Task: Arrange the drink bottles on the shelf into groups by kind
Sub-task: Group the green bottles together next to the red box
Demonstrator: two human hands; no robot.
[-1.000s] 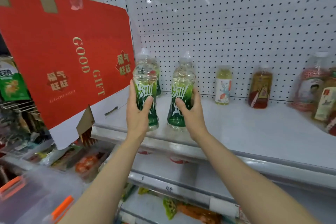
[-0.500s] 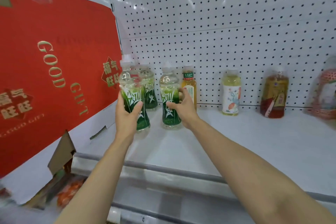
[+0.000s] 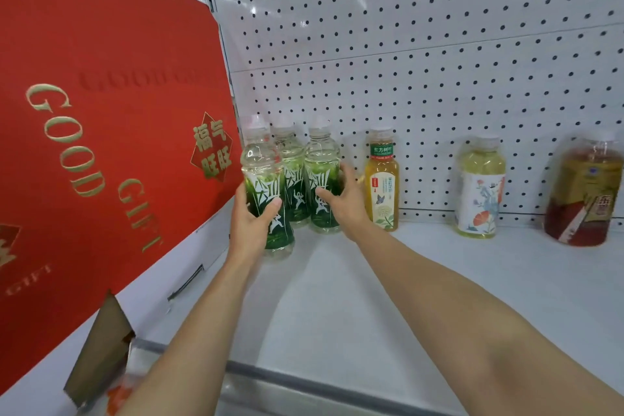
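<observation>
My left hand [image 3: 251, 230] grips a clear bottle with a green label [image 3: 263, 176] at the left end of the white shelf [image 3: 337, 297]. My right hand [image 3: 344, 203] holds a second green-label bottle [image 3: 320, 162] set near the back wall. A third green-label bottle [image 3: 292, 159] stands between and behind them, close against both. To the right along the back stand a yellow tea bottle with a green band [image 3: 381, 179], a pale yellow bottle with a flowered label [image 3: 481, 186] and an amber bottle with a red base [image 3: 584, 192].
A large red gift box [image 3: 101, 145] leans at the shelf's left end, right beside the left bottle. A white pegboard wall [image 3: 405, 44] backs the shelf. The shelf's metal front rail [image 3: 304, 382] runs below my forearms.
Both hands have pushed their green-label bottles further back and left, up against the third one by the wall. The view has moved closer to the shelf.
</observation>
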